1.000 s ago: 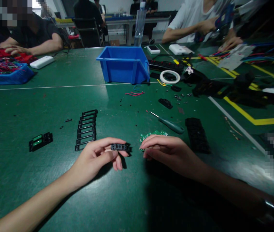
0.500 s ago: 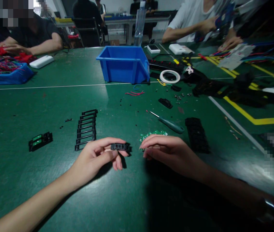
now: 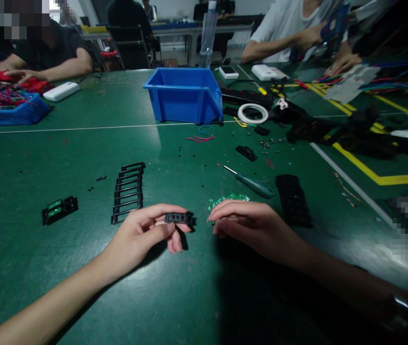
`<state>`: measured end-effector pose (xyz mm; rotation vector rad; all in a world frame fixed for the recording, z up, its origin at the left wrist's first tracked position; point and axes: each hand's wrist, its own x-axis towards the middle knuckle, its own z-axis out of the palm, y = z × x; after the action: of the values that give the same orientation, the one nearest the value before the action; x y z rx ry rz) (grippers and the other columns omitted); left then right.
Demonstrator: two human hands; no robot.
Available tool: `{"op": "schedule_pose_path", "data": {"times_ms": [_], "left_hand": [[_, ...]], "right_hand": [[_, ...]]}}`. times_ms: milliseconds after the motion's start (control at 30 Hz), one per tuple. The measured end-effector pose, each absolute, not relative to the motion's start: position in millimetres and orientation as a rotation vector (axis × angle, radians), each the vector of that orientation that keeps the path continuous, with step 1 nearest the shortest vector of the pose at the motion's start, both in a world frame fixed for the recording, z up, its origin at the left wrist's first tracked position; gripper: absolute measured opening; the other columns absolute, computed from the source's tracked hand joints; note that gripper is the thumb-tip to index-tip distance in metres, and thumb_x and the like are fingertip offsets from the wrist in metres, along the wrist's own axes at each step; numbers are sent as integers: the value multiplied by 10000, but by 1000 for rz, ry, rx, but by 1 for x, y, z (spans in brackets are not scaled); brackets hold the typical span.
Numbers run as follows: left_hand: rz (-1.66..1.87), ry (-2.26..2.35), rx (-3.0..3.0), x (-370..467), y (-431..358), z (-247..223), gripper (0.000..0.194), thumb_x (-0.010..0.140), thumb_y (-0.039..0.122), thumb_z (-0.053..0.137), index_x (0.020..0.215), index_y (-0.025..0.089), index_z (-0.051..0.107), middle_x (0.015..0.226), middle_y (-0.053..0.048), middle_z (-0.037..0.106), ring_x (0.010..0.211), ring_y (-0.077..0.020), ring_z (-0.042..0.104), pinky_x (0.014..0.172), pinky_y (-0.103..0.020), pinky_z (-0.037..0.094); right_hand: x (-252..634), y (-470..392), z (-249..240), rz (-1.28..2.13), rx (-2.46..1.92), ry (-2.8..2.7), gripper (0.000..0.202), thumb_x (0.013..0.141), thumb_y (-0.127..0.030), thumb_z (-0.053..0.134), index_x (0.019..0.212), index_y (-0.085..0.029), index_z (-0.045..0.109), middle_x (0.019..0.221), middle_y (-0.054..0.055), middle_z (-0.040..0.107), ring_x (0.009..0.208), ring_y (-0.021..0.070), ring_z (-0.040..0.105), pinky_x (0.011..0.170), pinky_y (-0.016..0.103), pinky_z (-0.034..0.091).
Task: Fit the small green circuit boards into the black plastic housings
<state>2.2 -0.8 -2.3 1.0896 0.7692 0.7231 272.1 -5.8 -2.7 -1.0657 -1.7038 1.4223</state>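
My left hand (image 3: 146, 232) holds a small black plastic part (image 3: 178, 218) between thumb and fingers, its recessed face up. To the right, my right hand (image 3: 243, 218) has its fingers pinched together beside a group of small green circuit boards (image 3: 230, 198); a bit of green shows at the fingertips, though the hand partly hides it. A row of black frames (image 3: 128, 192) lies just beyond my left hand. Farther left sits a black part with green pieces in it (image 3: 60, 210). Near my right hand are a screwdriver (image 3: 254, 186) and a stack of black parts (image 3: 293, 200).
A blue bin (image 3: 184, 98) stands at the back centre, with a tape roll (image 3: 253, 114), screws (image 3: 270, 143) and red wires (image 3: 201, 139) nearby. A blue tray of wires (image 3: 13, 108) is at left. Two people work across the table; black gear (image 3: 347, 129) lies at right.
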Motion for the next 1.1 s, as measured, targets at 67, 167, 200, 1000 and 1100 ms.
{"op": "schedule_pose_path", "data": {"times_ms": [67,167,200,1000,1100], "left_hand": [[720,777,1088,2,-1,-2,271,982,196,613,1237,126,672,1038,-135,749,710,-157,702,700,-319,583],[723,780,1091,2,-1,-2,273,979,195,614,1233,117,672,1035,-139,747,706,-159,699,693,-319,582],[724,777,1092,2,0,-2,273,978,194,615,1232,115,673,1033,-139,747,704,-159,698,690,-318,582],[727,778,1080,3,0,-1,279,969,191,623,1228,106,680,1011,-144,750,700,-168,701,689,-321,588],[726,777,1079,2,-1,-1,285,969,192,623,1234,104,678,1018,-150,751,701,-167,700,690,-320,587]], "right_hand": [[272,-6,-3,1423,-1061,-1705,158,944,-310,682,978,-174,755,1042,92,716,786,161,716,665,254,580],[272,-6,-3,1426,-1058,-1701,153,945,-304,679,975,-175,755,1035,92,718,776,158,720,656,251,579],[272,-5,-4,1427,-1056,-1700,153,947,-304,678,977,-175,755,1036,93,718,773,157,719,653,250,578],[271,-6,-3,1429,-1061,-1696,160,944,-315,684,976,-176,757,1043,93,719,788,160,714,663,247,579],[272,-5,-3,1424,-1068,-1703,172,940,-325,688,975,-172,758,1040,96,721,778,161,709,655,254,578]]}}
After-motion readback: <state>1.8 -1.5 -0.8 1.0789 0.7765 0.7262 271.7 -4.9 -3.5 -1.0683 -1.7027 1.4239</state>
